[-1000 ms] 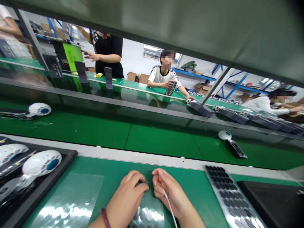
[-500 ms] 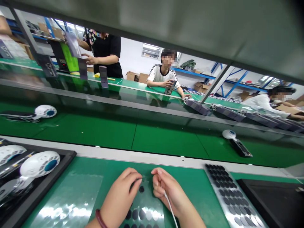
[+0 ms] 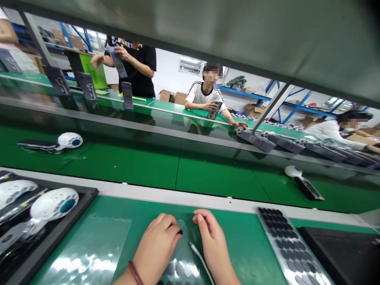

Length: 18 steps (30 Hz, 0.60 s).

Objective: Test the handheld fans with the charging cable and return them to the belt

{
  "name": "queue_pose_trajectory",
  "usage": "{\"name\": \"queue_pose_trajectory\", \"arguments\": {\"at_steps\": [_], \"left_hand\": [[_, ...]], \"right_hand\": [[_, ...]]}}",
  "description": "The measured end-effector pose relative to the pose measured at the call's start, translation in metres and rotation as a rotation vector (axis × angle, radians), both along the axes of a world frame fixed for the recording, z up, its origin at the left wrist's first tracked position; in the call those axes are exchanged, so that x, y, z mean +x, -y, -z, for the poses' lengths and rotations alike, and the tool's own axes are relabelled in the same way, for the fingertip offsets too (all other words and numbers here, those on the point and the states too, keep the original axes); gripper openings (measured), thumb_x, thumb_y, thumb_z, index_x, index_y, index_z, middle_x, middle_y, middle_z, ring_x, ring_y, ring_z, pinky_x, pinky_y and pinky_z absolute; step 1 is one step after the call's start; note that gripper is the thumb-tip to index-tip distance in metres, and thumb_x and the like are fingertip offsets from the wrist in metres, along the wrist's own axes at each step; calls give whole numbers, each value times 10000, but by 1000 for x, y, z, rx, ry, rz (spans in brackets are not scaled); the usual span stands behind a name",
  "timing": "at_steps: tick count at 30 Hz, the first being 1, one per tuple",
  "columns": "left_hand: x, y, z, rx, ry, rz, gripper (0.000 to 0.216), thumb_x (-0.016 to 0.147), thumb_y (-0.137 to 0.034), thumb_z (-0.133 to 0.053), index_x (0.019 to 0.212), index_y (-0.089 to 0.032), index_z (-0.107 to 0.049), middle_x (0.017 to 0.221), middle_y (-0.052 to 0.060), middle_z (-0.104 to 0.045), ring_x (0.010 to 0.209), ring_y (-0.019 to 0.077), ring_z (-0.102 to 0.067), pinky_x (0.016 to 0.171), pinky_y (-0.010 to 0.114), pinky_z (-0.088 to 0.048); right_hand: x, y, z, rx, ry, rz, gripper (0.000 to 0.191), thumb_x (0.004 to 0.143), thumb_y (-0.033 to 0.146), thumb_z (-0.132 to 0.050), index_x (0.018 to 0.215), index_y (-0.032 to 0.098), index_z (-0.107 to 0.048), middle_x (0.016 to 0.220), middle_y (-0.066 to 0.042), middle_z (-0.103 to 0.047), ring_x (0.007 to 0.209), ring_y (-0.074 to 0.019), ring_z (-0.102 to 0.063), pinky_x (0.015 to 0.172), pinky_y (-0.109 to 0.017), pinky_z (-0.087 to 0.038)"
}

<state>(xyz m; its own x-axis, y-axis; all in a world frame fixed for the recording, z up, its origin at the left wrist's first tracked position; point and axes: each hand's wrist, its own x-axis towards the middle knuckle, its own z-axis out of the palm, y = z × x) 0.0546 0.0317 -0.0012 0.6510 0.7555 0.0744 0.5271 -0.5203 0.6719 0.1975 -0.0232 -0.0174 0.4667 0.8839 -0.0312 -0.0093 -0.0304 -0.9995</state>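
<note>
My left hand [image 3: 156, 249] is curled, with its fingertips pinched on a small black round pad [image 3: 179, 232] at the top of a clear backing sheet [image 3: 184, 269] that carries several grey round pads. My right hand [image 3: 212, 243] rests on the same sheet just to the right, its fingers together and one fingertip pointing forward. A thin white stick-like tool [image 3: 199, 257] with a metal tip runs along its thumb side; how it is gripped is hidden. The two hands are a few centimetres apart on the green mat [image 3: 237, 233].
A strip of dark round pads [image 3: 285, 245] lies right of my hands, beside a black tray [image 3: 341, 253]. Left are a clear film [image 3: 89, 253] and a black tray [image 3: 59, 233] of white round-headed devices [image 3: 53, 204]. More devices [image 3: 69, 141] [image 3: 303, 182] ride the conveyor; co-workers [image 3: 204, 97] work opposite.
My hands drew slightly apart and lowered onto the sheet. The white tool's tip now shows between them. The devices on the belt drifted to the right.
</note>
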Motion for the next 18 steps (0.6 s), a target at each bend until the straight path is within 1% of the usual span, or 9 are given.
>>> {"name": "queue_pose_trajectory", "arguments": {"at_steps": [2, 5, 7, 9, 11, 14, 18], "left_hand": [[0, -3, -2, -40, 43, -40, 192, 767, -134, -463, 704, -185, -637, 782, 48, -588, 798, 209, -500, 770, 361, -391], [-2, -9, -6, -151, 134, -119, 232, 802, -209, -409, 698, -167, -612, 780, 44, -582, 771, 173, -530, 738, 293, -417], [-2, -12, -7, -248, 188, -162, 267, 810, -258, -378, 690, -154, -593, 752, 37, -578, 700, 149, -544, 660, 251, -439], [-2, -14, -7, -343, 226, -184, 293, 803, -296, -369, 672, -144, -582, 685, 20, -565, 597, 130, -528, 569, 229, -438], [-1, -14, -6, -411, 255, -189, 300, 790, -314, -379, 652, -136, -577, 628, 0, -533, 534, 114, -495, 522, 217, -420], [1, -13, -5, -456, 284, -185, 282, 765, -308, -411, 620, -134, -578, 622, -9, -501, 542, 109, -473, 532, 216, -400], [2, -12, -3, -473, 300, -159, 266, 764, -292, -419, 636, -137, -594, 693, 18, -537, 604, 126, -492, 568, 230, -404]], "right_hand": [[0, 2, -2, 14, 136, 23, 141, 813, 345, -493, 866, 236, -566, 881, -26, -541, 866, -190, -466, 783, -297, -313], [1, 2, -4, 27, 242, 34, 137, 843, 317, -438, 904, 255, -544, 941, -27, -533, 903, -193, -464, 806, -302, -314], [1, 2, -3, 27, 264, 17, 136, 850, 300, -423, 925, 262, -531, 955, -25, -532, 901, -185, -471, 805, -299, -325], [-2, 2, -1, 22, 261, -23, 135, 839, 284, -442, 943, 263, -525, 943, -24, -540, 880, -180, -487, 792, -296, -345], [-6, 2, 0, 16, 240, -70, 150, 816, 260, -477, 959, 260, -522, 918, -21, -556, 853, -177, -503, 778, -295, -363], [-12, 1, 0, 9, 195, -131, 214, 770, 205, -529, 978, 255, -528, 886, -11, -582, 826, -175, -516, 766, -295, -370], [-16, -1, -2, -4, 116, -145, 229, 728, 156, -564, 940, 244, -565, 837, 0, -592, 795, -170, -510, 744, -291, -362]]}}
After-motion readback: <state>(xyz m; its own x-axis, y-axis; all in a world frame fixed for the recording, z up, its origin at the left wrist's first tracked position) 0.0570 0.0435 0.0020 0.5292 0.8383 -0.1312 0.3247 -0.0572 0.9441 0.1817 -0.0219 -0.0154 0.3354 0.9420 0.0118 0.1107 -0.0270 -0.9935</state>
